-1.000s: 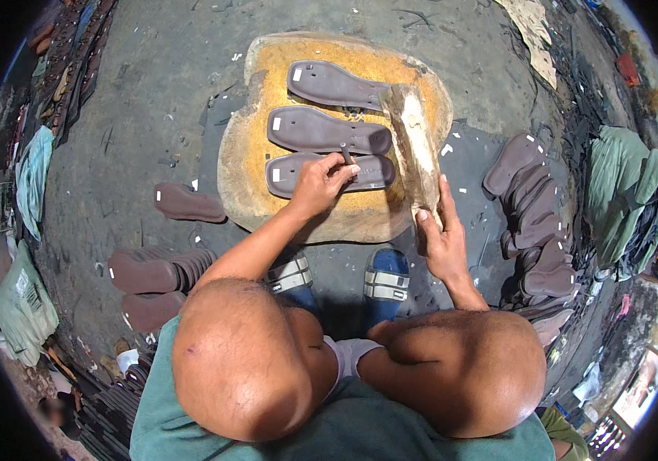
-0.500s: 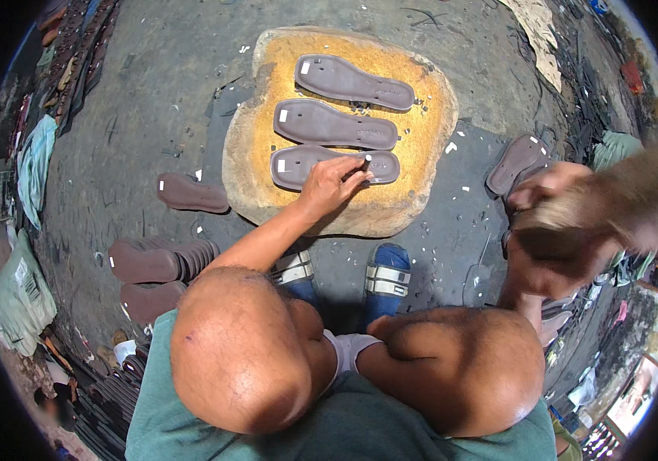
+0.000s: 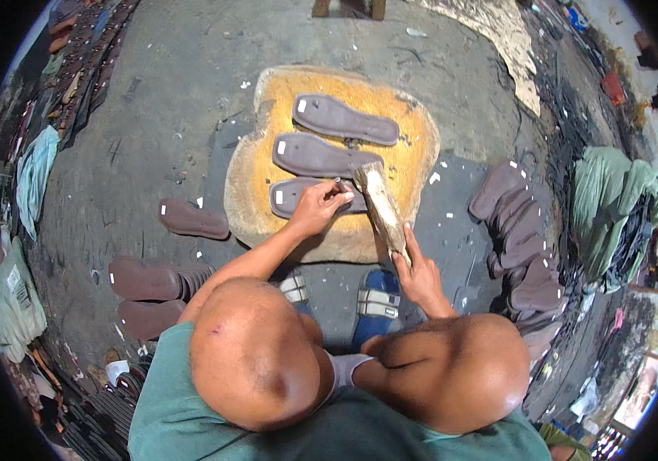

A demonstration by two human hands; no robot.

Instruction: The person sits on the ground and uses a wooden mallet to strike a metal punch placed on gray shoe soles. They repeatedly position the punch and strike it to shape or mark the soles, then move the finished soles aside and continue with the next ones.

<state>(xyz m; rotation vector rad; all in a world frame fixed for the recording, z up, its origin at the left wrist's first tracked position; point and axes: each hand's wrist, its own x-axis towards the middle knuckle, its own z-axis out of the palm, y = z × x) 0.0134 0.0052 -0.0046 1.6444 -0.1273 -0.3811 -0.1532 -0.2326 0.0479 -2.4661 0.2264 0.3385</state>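
Note:
My left hand (image 3: 318,209) pinches a short, thin metal punch (image 3: 338,183) between thumb and fingers, over the nearest brown shoe sole (image 3: 289,198). My right hand (image 3: 419,278) is wrapped round the lower end of a rough wooden mallet (image 3: 380,201). The mallet's upper end lies over the right part of the nearest sole and hides it; whether they touch I cannot tell. A middle sole (image 3: 310,155) and a far sole (image 3: 344,119) lie parallel to it. All three rest on a yellow-topped block (image 3: 267,84) and carry a white label at the left end.
Left of the block lie a single sole (image 3: 193,219) and a row of stacked soles (image 3: 145,278). More overlapping soles (image 3: 525,238) lie to the right. A green cloth bundle (image 3: 609,203) stands farther right. My sandalled feet (image 3: 379,300) are near the block's front edge.
My right hand and the mallet have come down from the raised position at the right to the nearest sole. My left hand stays there, its punch slightly farther left. The view has shifted.

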